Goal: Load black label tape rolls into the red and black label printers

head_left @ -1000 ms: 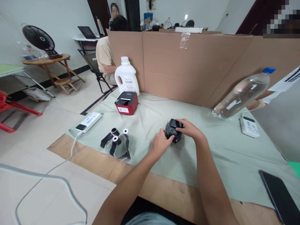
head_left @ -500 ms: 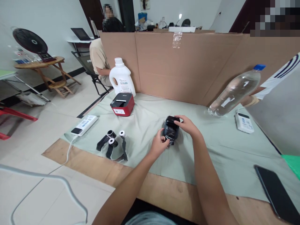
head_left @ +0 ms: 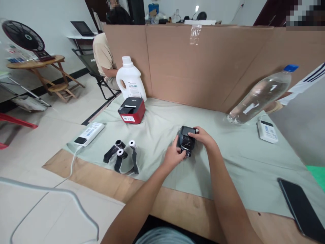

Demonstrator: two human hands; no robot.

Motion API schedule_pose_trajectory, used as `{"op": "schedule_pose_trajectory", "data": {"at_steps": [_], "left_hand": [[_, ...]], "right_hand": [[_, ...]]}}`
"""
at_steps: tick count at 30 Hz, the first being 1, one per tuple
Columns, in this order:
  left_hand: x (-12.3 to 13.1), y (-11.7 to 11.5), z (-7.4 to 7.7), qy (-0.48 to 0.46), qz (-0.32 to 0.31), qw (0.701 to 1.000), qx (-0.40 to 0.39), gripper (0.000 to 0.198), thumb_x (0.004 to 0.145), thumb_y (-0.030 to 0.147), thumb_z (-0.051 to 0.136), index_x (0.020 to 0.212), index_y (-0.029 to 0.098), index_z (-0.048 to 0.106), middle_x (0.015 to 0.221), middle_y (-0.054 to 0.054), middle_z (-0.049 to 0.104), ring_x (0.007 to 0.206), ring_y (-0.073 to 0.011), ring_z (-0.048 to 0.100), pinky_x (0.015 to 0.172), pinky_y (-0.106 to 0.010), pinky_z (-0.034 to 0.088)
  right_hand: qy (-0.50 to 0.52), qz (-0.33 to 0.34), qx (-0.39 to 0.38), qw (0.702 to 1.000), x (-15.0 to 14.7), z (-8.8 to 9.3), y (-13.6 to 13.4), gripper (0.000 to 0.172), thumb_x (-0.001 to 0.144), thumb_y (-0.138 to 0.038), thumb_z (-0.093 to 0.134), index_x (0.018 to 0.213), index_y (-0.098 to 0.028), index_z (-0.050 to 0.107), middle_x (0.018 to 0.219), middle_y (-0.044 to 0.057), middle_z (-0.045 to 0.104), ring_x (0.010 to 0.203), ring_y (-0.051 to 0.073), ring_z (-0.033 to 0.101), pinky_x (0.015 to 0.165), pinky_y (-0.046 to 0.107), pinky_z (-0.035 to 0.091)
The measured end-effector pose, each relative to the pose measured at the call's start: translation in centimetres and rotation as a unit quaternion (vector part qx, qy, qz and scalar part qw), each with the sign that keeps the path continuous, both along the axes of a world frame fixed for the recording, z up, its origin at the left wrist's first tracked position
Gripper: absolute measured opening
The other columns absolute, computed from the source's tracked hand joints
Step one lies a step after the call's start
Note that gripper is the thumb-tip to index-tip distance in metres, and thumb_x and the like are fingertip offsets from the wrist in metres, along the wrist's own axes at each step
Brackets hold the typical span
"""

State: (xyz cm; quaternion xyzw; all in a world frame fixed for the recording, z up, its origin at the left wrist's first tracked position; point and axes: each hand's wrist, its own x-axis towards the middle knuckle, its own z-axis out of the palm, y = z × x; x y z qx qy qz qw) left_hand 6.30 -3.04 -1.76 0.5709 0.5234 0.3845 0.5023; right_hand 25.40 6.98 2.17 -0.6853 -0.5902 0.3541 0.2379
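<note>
In the middle of the cloth I have a small black box-shaped device (head_left: 188, 140) with a dark rectangular panel at its far end and shiny, wrinkled film nearer to me. My left hand (head_left: 174, 153) grips its near left side, fingers curled and thumb at the lower end. Closed on the far right corner is my right hand (head_left: 202, 136), its thumb resting over the panel's edge. Both hands partly cover the device. To the left lie several small rolls (head_left: 121, 153) with dark strips unwound from them. A red and black printer-like box (head_left: 132, 110) sits beyond those rolls.
A white jug (head_left: 131, 81) stands behind the box, before a cardboard screen (head_left: 182, 67). A clear bottle (head_left: 261, 96) leans at right. White power banks (head_left: 89, 134) lie on both sides; a phone (head_left: 302, 206) is near right. Other people sit beyond the screen.
The device's dark panel now faces up more, looking flatter and greyer. My right fingers have shifted slightly along its far right edge. The whole view has tilted a little.
</note>
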Motion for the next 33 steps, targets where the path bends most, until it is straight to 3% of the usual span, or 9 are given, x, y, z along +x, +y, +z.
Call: {"op": "schedule_pose_trajectory", "data": {"at_steps": [5,10,13,16,19,22,27,30,33], "left_hand": [[-0.1,0.3,0.1,0.049,-0.003,0.998,0.024,0.092,0.081,0.026,0.064,0.162,0.021,0.019,0.069,0.004,0.073,0.052,-0.0135,0.063,0.056,-0.022,0.049],[-0.3,0.4,-0.3,0.028,-0.01,0.999,0.032,0.093,0.082,0.026,0.065,0.162,0.019,0.017,0.069,0.004,0.073,0.054,-0.015,0.065,0.055,-0.024,0.05],[-0.4,0.2,-0.6,-0.008,-0.014,1.0,0.026,0.093,0.086,0.029,0.063,0.162,0.017,0.012,0.07,0.002,0.073,0.055,-0.0164,0.067,0.055,-0.025,0.051],[-0.5,0.1,-0.5,-0.016,-0.009,0.998,0.059,0.088,0.089,0.033,0.06,0.162,0.015,0.014,0.076,0.0,0.075,0.058,-0.0163,0.067,0.061,-0.028,0.055],[-0.6,0.0,-0.2,0.008,-0.003,0.994,0.106,0.073,0.091,0.032,0.057,0.156,0.013,0.032,0.084,-0.002,0.077,0.072,-0.0162,0.07,0.073,-0.03,0.056],[-0.4,-0.2,0.2,0.078,-0.017,0.988,0.13,0.054,0.09,0.032,0.057,0.142,0.017,0.054,0.092,-0.003,0.077,0.085,-0.0168,0.07,0.083,-0.031,0.055],[-0.2,-0.5,0.7,0.144,-0.051,0.979,0.133,0.053,0.09,0.033,0.056,0.142,0.022,0.055,0.096,-0.001,0.077,0.089,-0.0171,0.07,0.084,-0.03,0.052],[-0.3,-0.3,0.5,0.124,-0.048,0.983,0.126,0.054,0.089,0.033,0.056,0.142,0.02,0.055,0.095,-0.001,0.078,0.088,-0.0171,0.07,0.085,-0.03,0.052],[-0.4,0.0,0.1,0.094,-0.04,0.987,0.125,0.054,0.088,0.033,0.056,0.14,0.019,0.056,0.092,-0.002,0.078,0.084,-0.0168,0.07,0.081,-0.029,0.052]], "right_hand": [[-0.05,-0.009,0.006,0.999,-1.5,0.5,-0.9,0.056,0.082,-0.04,0.071,0.131,-0.015,0.056,0.111,0.014,0.069,0.096,0.025,0.069,0.083,0.034,0.053],[-0.173,-0.044,0.018,0.984,-6.1,2.6,-3.6,0.093,0.077,-0.061,0.071,0.153,-0.02,0.037,0.139,0.026,0.045,0.114,0.04,0.064,0.095,0.047,0.049],[-0.195,-0.055,0.004,0.979,-8.1,3.8,-4.9,0.098,0.077,-0.056,0.071,0.158,-0.021,0.027,0.141,0.027,0.039,0.112,0.041,0.064,0.093,0.048,0.05],[-0.193,-0.054,0.029,0.979,-7.5,4.3,-5.9,0.1,0.073,-0.051,0.073,0.157,-0.021,0.028,0.135,0.023,0.043,0.107,0.038,0.066,0.088,0.044,0.052],[-0.194,-0.064,0.079,0.976,-3.0,4.1,-6.5,0.087,0.073,-0.052,0.071,0.149,-0.022,0.042,0.128,0.018,0.049,0.105,0.035,0.066,0.088,0.041,0.052],[-0.201,-0.115,0.115,0.966,5.0,3.5,-6.6,0.08,0.074,-0.051,0.07,0.144,-0.019,0.049,0.125,0.017,0.053,0.106,0.032,0.065,0.091,0.04,0.052],[-0.251,-0.202,0.098,0.942,18.3,3.2,-6.4,0.081,0.075,-0.051,0.072,0.144,-0.013,0.052,0.129,0.023,0.056,0.117,0.036,0.06,0.096,0.045,0.049],[-0.261,-0.223,0.09,0.935,22.0,3.2,-6.0,0.083,0.076,-0.053,0.073,0.145,-0.011,0.052,0.132,0.025,0.056,0.122,0.039,0.057,0.097,0.05,0.048],[-0.271,-0.239,0.059,0.931,22.8,2.7,-5.6,0.088,0.075,-0.055,0.073,0.148,-0.015,0.047,0.138,0.027,0.051,0.123,0.042,0.056,0.096,0.053,0.048]]}}
